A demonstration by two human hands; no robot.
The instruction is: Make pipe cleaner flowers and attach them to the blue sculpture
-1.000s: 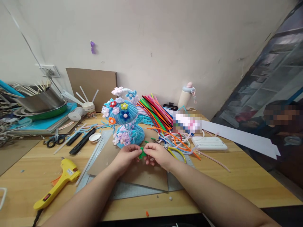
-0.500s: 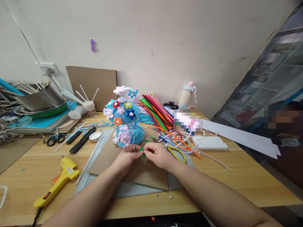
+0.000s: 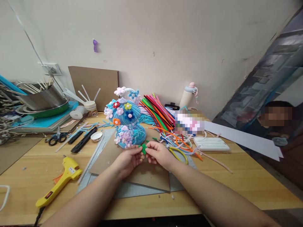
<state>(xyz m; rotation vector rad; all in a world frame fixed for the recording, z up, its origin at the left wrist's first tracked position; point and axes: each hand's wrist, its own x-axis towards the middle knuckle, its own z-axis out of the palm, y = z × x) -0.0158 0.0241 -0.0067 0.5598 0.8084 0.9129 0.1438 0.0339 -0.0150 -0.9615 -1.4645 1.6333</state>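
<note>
Head view: both hands meet mid-table over a cardboard sheet [image 3: 151,176]. Left hand [image 3: 127,159] and right hand [image 3: 159,153] each pinch a small green pipe-cleaner piece [image 3: 143,148] btwn fingertips, fingers curled shut on it from either side; piece sits right btwn the two hands, lifted just off the cardboard.

Just beyond the fingertips: blue pipe-cleaner figure [image 3: 126,124] w/ small coloured flowers, upright, near but not touching the hands. Just right of right hand: yellow-handled pliers [image 3: 178,153] lying flat, amid loose orange/blue/pink stems. Further back-right of the hands: fanned bundle of coloured pipe cleaners [image 3: 156,110], then a white bottle w/ pink cap [image 3: 188,94] by the wall.

Well left of left hand: yellow glue gun [image 3: 60,181] on the table, nozzle pointing away from the person. Further back-left: black-handled scissors [image 3: 56,137], a black utility knife [image 3: 84,139], a metal pot [image 3: 41,97] holding sticks. Right of the pliers: white flat box [image 3: 211,144].

Far right edge: another person, partly in view, well apart from the hands.
</note>
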